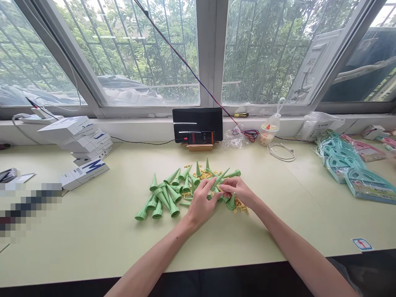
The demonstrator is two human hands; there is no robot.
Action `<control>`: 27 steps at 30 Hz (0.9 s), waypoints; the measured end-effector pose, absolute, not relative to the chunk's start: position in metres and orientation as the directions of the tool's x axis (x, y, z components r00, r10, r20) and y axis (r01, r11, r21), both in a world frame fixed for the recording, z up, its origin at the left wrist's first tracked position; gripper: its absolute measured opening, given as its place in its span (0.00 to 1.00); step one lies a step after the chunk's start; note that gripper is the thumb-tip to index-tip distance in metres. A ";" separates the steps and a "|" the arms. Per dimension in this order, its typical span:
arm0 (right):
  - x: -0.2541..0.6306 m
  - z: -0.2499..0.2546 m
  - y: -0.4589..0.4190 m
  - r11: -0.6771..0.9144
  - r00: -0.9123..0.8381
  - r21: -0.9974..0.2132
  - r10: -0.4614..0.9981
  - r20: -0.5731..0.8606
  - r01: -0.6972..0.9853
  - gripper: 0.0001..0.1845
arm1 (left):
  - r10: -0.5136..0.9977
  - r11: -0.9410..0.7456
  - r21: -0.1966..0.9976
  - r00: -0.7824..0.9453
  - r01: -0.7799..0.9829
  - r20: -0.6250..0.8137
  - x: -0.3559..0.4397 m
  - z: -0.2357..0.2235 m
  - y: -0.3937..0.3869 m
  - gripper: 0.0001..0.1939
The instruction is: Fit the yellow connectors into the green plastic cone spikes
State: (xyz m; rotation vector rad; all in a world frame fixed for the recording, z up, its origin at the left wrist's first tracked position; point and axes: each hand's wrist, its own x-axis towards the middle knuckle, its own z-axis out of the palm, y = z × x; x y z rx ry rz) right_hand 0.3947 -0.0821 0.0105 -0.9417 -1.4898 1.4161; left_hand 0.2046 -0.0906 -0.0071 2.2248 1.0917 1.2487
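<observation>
My left hand [202,202] is closed around a green plastic cone [220,177], whose tip points up and to the right. Close against it, my right hand [239,192] has its fingers pinched together at the cone's near end; a small yellowish bit seems to show at the fingertips, partly hidden. Left of my hands lies a loose heap of green cones [162,196] with ribbed collars, some lying down and some upright. Small yellow pieces [210,175] are scattered behind my hands, and more yellow pieces [241,205] lie under my right wrist.
A tablet [198,119] with a phone [201,137] before it stands at the windowsill. White boxes [83,140] are stacked at left. Teal plastic items [349,161] in wrapping lie at right, near a coiled white cable [281,152] and a bagged cup [267,134].
</observation>
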 end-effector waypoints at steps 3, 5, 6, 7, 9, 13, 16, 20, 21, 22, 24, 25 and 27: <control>0.394 0.011 -0.082 0.075 -0.346 -0.997 0.935 0.078 -0.024 0.18 | 0.774 -0.631 0.631 0.304 0.451 0.556 0.205 -0.007 -0.091 0.23; 0.394 0.011 -0.082 0.072 -0.344 -0.997 0.936 0.075 -0.022 0.18 | 0.773 -0.632 0.632 0.300 0.449 0.559 0.205 -0.006 -0.091 0.23; 0.393 0.011 -0.083 0.070 -0.343 -0.997 0.937 0.073 -0.021 0.18 | 0.773 -0.632 0.633 0.298 0.448 0.560 0.205 -0.005 -0.092 0.23; 0.393 0.011 -0.083 0.069 -0.342 -0.997 0.937 0.071 -0.020 0.18 | 0.773 -0.632 0.633 0.297 0.447 0.561 0.205 -0.004 -0.092 0.22; 0.393 0.011 -0.083 0.072 -0.338 -0.997 0.938 0.073 -0.018 0.19 | 0.775 -0.629 0.635 0.297 0.448 0.558 0.205 -0.003 -0.092 0.23; 0.394 0.011 -0.082 0.086 -0.326 -0.996 0.942 0.081 0.002 0.20 | 0.771 -0.635 0.635 0.313 0.440 0.555 0.205 -0.003 -0.092 0.22; 0.395 0.013 -0.083 0.081 -0.308 -0.997 0.949 0.071 0.017 0.20 | 0.764 -0.644 0.634 0.317 0.428 0.562 0.205 -0.004 -0.091 0.20; 0.394 0.018 -0.084 0.063 -0.284 -0.998 0.957 0.060 0.004 0.21 | 0.742 -0.669 0.624 0.315 0.404 0.591 0.205 -0.004 -0.091 0.20; 0.394 0.018 -0.084 0.063 -0.279 -0.998 0.958 0.060 0.003 0.20 | 0.737 -0.675 0.621 0.314 0.400 0.599 0.205 -0.004 -0.091 0.20; 0.394 0.018 -0.084 0.065 -0.274 -0.998 0.960 0.061 0.003 0.20 | 0.733 -0.678 0.618 0.312 0.398 0.604 0.205 -0.003 -0.091 0.20; 0.395 0.017 -0.084 0.079 -0.265 -0.997 0.962 0.072 0.014 0.20 | 0.731 -0.680 0.617 0.303 0.397 0.611 0.206 -0.002 -0.093 0.20; 0.396 0.016 -0.083 0.093 -0.262 -0.995 0.961 0.083 0.027 0.20 | 0.733 -0.678 0.619 0.297 0.397 0.612 0.207 -0.002 -0.093 0.20; 0.398 0.015 -0.081 0.140 -0.257 -0.988 0.959 0.121 0.058 0.20 | 0.733 -0.677 0.623 0.284 0.392 0.618 0.207 -0.002 -0.094 0.19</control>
